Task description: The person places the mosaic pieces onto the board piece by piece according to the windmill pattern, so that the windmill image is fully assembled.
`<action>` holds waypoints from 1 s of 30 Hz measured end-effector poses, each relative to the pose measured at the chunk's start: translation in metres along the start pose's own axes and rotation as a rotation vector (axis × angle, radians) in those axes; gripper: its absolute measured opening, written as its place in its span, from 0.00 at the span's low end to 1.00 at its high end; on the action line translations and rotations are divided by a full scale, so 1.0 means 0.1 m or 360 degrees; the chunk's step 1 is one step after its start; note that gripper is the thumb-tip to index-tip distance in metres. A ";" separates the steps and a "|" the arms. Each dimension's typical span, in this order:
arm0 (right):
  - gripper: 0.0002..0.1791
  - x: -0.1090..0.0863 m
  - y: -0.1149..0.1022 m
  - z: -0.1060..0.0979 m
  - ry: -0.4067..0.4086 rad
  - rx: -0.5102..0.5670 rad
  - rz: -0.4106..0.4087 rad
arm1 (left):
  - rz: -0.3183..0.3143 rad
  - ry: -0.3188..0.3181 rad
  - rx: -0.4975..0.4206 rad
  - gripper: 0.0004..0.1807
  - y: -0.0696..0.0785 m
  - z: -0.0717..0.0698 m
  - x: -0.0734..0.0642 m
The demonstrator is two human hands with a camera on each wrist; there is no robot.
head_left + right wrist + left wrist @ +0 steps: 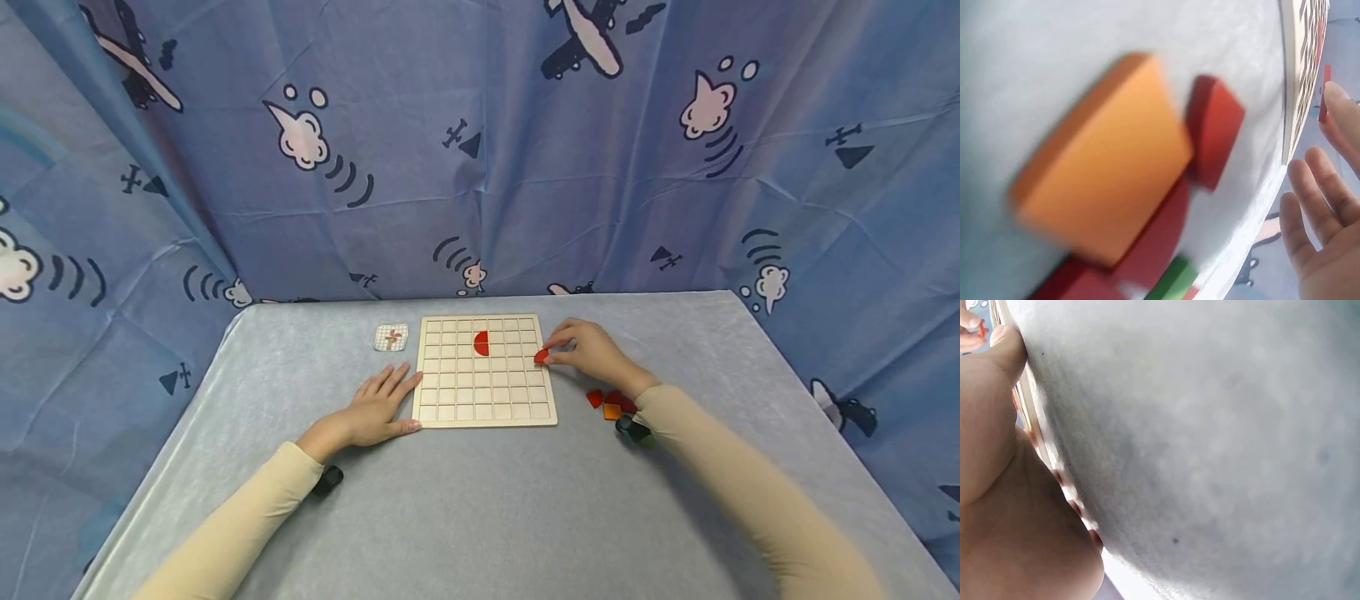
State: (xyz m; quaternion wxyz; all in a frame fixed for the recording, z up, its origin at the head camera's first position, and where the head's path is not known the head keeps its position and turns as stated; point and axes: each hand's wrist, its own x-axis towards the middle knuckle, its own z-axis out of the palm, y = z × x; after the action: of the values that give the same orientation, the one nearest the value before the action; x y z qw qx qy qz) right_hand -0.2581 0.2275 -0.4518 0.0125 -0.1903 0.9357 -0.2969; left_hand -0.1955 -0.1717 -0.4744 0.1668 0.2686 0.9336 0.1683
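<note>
A pale wooden grid board (450,398) lies on the table, with red pieces (482,343) forming a half circle in its upper middle. My left hand (371,412) rests flat with spread fingers, thumb and fingertips right at the board's left edge. At the right edge of the board, my right hand (592,354) pinches a red quarter-circle piece (542,356) between thumb and fingers. The right wrist view shows that red piece (1326,94) edge-on, with the other fingers loosely extended.
A small pattern card (391,337) lies left of the board. Near my right wrist is a loose pile with an orange square (612,412), a red piece (595,398) and green ones, partly hidden by the wrist camera (633,429). A patterned blue curtain (480,167) hangs behind the table.
</note>
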 end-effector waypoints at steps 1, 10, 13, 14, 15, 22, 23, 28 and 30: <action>0.14 0.03 -0.01 0.02 0.0002 -0.0001 -0.0007 | 0.0008 0.0005 -0.0012 0.46 0.00 0.00 0.00; 0.12 0.25 -0.17 0.14 0.0011 0.0000 -0.0060 | 0.0009 0.0025 0.0015 0.46 -0.07 0.05 0.03; 0.12 0.32 -0.22 0.17 -0.0006 0.0011 -0.0050 | 0.0002 0.0030 0.0020 0.46 -0.08 0.06 0.04; 0.13 0.33 -0.23 0.18 -0.0014 0.0014 -0.0040 | -0.0002 0.0028 0.0021 0.45 -0.09 0.06 0.04; 0.13 0.35 -0.24 0.19 -0.0019 0.0014 -0.0033 | -0.0002 0.0031 0.0018 0.45 -0.09 0.06 0.04; 0.14 0.45 -0.32 0.27 -0.0027 -0.0005 -0.0008 | 0.0003 0.0029 0.0031 0.46 -0.09 0.07 0.04; 0.14 0.46 -0.33 0.28 -0.0030 -0.0009 -0.0011 | 0.0002 0.0028 0.0034 0.46 -0.09 0.07 0.05; 0.14 0.49 -0.36 0.32 -0.0020 -0.0015 0.0014 | -0.0007 0.0015 0.0024 0.46 -0.06 0.05 0.03; 0.14 0.50 -0.37 0.33 -0.0015 -0.0028 0.0031 | -0.0008 0.0005 0.0018 0.46 -0.02 0.02 0.01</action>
State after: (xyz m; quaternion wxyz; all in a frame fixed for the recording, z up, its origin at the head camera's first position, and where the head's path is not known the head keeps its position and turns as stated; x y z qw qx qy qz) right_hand -0.2872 0.1633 -0.4543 0.0182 -0.1828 0.9400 -0.2876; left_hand -0.1968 -0.1721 -0.4769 0.1643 0.2669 0.9355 0.1629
